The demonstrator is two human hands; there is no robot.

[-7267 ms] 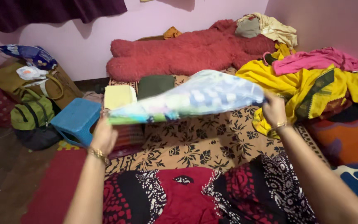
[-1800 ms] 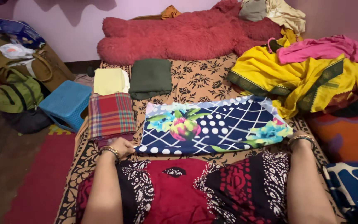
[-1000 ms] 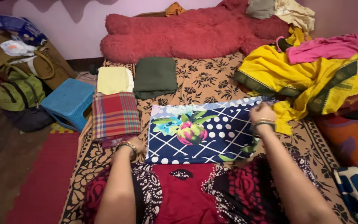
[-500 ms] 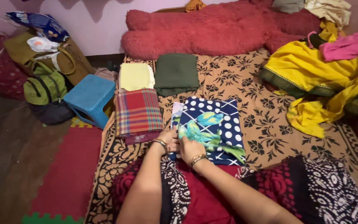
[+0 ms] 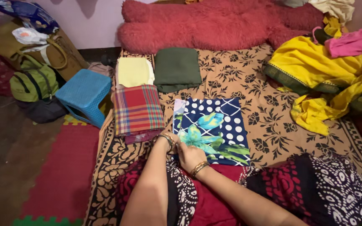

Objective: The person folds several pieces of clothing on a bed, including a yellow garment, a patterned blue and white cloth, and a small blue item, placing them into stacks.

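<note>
A navy cloth with white dots and a blue-green flower print (image 5: pixel 214 127) lies folded into a rectangle on the brown patterned bedsheet (image 5: pixel 265 104). My left hand (image 5: pixel 169 140) and my right hand (image 5: pixel 188 154) meet at its near left corner, fingers pinching the cloth's edge. Both wrists wear gold bangles. To the left of it lies a folded red plaid cloth (image 5: pixel 138 109).
Folded pale yellow (image 5: pixel 134 72) and dark green (image 5: pixel 177 68) cloths lie further back. A heap of yellow and pink clothes (image 5: pixel 332 71) fills the right. A red fuzzy blanket (image 5: pixel 214 23) is at the head. A blue stool (image 5: pixel 84 93) and bags (image 5: pixel 32 79) stand on the left.
The cloth was shaken out, laid flat and wide, then folded in half from right to left. My right hand came across to the near left corner beside my left hand.
</note>
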